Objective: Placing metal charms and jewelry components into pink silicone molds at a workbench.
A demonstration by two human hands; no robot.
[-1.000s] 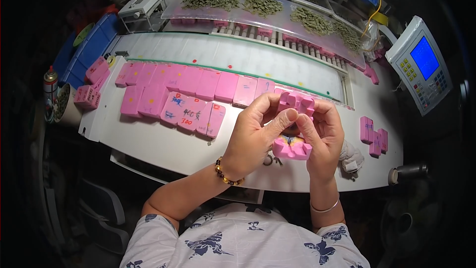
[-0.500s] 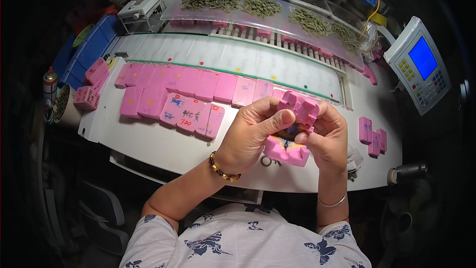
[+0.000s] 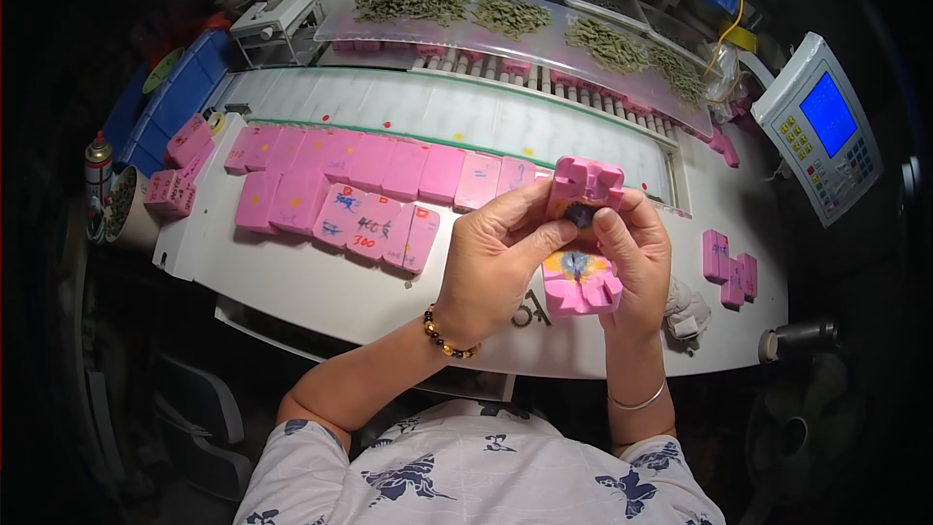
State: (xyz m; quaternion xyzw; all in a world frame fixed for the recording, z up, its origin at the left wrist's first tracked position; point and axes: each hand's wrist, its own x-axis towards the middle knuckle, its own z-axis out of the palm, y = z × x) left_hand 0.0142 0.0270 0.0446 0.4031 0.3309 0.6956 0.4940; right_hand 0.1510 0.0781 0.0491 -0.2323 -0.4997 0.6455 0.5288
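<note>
Two hands are engaged on one item: a pink notched block point(image 3: 583, 297), held clear of the table on your side of the white belt point(image 3: 418, 102), towards the belt's right end. Your left hand point(image 3: 486, 262) has its thumb and forefinger closed on the block's left side, thumb tip by a dark patch point(image 3: 580, 213); your right hand point(image 3: 639, 262) grips the opposite side, thumb over its edge.

Risks, in my judgement: uneven thumb pressure could twist the upper and lower notched parts against each other, or chip a thin corner. Should either pinch loosen — the support appears to come mainly from your fingertips — the block could drop among the small dark pieces point(image 3: 540, 309) below it, which lie nearer you than the belt.

Not verifiable: your thumbs cover the block's middle, so whether its two parts are joined cannot be established, nor whether the dark patch is a hollow, a stain or a separate object. Your rear fingers are largely concealed. Your right hand partly covers a crumpled pale item point(image 3: 691, 311) on the near side of the belt — its nature is unclear.
</note>
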